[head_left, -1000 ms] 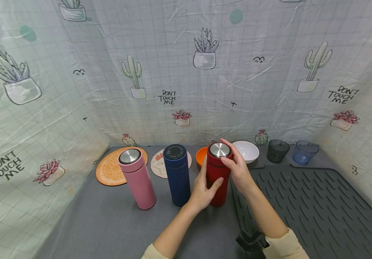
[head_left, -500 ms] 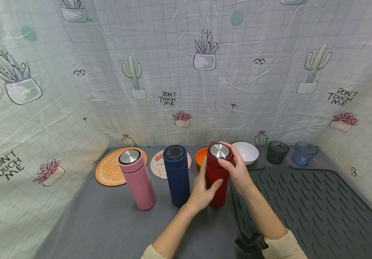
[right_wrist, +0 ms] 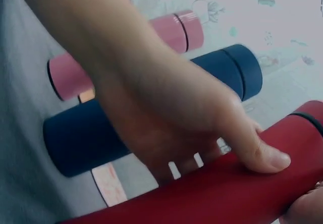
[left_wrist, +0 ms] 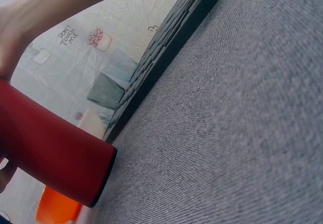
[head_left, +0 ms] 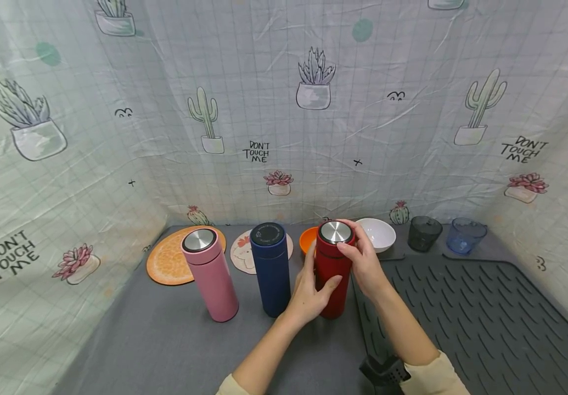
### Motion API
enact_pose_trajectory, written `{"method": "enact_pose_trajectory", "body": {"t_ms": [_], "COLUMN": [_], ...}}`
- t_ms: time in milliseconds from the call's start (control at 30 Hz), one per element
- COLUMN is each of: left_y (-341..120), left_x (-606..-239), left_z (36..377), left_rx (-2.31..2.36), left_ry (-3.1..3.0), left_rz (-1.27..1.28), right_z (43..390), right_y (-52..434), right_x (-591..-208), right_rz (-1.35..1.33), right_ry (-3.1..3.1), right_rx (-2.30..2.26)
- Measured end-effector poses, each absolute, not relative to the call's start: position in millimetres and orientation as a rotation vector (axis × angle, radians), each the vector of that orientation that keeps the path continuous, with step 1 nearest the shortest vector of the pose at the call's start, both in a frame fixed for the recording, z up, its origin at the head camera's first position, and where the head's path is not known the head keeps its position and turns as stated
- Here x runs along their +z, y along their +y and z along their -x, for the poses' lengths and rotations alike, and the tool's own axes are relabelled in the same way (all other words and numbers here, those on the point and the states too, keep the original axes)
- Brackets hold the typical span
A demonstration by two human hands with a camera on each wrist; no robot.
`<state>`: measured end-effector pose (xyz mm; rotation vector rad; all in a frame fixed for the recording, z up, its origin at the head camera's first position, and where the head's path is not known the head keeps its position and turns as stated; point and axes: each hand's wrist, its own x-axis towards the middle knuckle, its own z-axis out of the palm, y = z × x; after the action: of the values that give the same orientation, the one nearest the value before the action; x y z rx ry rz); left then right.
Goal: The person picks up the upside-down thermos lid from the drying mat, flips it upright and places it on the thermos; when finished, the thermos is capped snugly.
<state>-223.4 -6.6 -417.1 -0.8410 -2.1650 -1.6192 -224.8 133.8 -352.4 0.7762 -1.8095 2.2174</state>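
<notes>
A red thermos bottle (head_left: 332, 270) with a silver-topped lid (head_left: 335, 232) stands upright on the grey cloth. My left hand (head_left: 308, 294) grips its body from the left, thumb across the near side. Around the lid curl the fingers of my right hand (head_left: 365, 264), coming from the right. In the right wrist view the left thumb (right_wrist: 272, 158) presses the red wall, and a dark ring marks the lid's seam. To the left stand a blue thermos bottle (head_left: 271, 277) and a pink thermos bottle (head_left: 212, 285), both lidded and upright.
Behind the bottles lie an orange-slice mat (head_left: 167, 260) and a round cartoon mat (head_left: 241, 252). An orange bowl (head_left: 307, 239), partly hidden, a white bowl (head_left: 380, 235), a dark cup (head_left: 423, 235) and a blue cup (head_left: 465, 237) line the back. A ridged black mat (head_left: 461, 307) covers the right side.
The view has shifted slightly. Both hands keep their hold on the red thermos bottle, with the right fingers shifting a little at its lid. The other bottles have not moved.
</notes>
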Motion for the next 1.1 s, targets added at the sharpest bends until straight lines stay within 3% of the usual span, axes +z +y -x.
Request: {"method": "enact_pose_trajectory", "body": {"t_ms": [133,367,633,1100], "left_y": [-7,-9,-8,-3], "left_x": [-420,-418,-409,-418], "left_z": [225,222,215,224], "left_rx": [-1.587,-1.579,-1.574,-1.579], "left_ry": [-2.162,-2.184,-2.163,-2.124], "left_rz": [0.854,0.831,0.844,0.862], "right_z": [225,223,224,225], "right_y": [137,132,135,133], "right_x": [-352,-351,-350,-352], "right_rz": [-0.843,-0.67,-0.767,-0.629], "right_ry": [-1.804,-1.818,-1.858,-1.829], "right_rx": [2.226,2.201,2.188,2.176]}}
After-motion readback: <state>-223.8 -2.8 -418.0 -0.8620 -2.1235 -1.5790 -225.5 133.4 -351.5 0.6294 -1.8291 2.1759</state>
